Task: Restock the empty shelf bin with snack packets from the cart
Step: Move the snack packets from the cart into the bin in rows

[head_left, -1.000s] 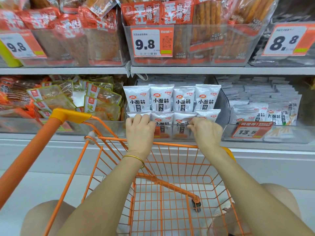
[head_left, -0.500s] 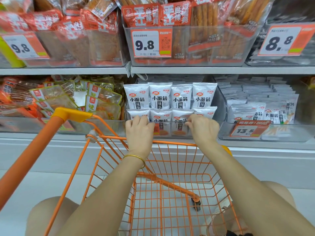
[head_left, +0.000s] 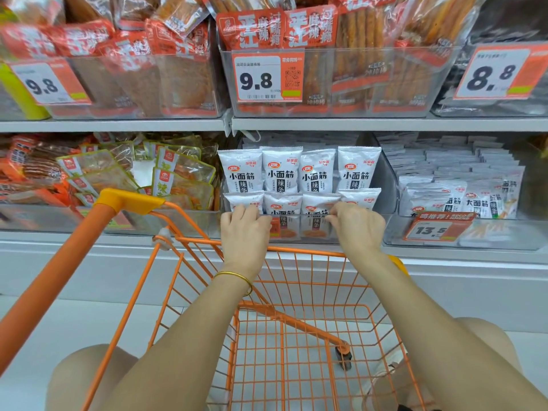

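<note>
A clear shelf bin point(head_left: 387, 188) on the lower shelf holds white snack packets with black lettering, in a back row point(head_left: 281, 173) and a lower front row point(head_left: 283, 206), all upright. My left hand point(head_left: 244, 229) and my right hand point(head_left: 355, 226) sit at the bin's front corners. Their fingers curl over its front rim, against the outer front-row packets. Below my arms stands the orange wire cart point(head_left: 305, 250), and no packets show in its basket.
Left of the bin lie green-edged and orange packets point(head_left: 178, 173). To its right is a bin of similar white packets point(head_left: 459, 197) with a 13.5 price tag point(head_left: 436, 229). The upper shelf point(head_left: 326, 123) carries red snack bags. The cart's orange handle point(head_left: 59, 268) crosses the left.
Both hands stay at the bin's front rim. The left hand has shifted slightly, and the view has drifted a little; the packets sit as before.
</note>
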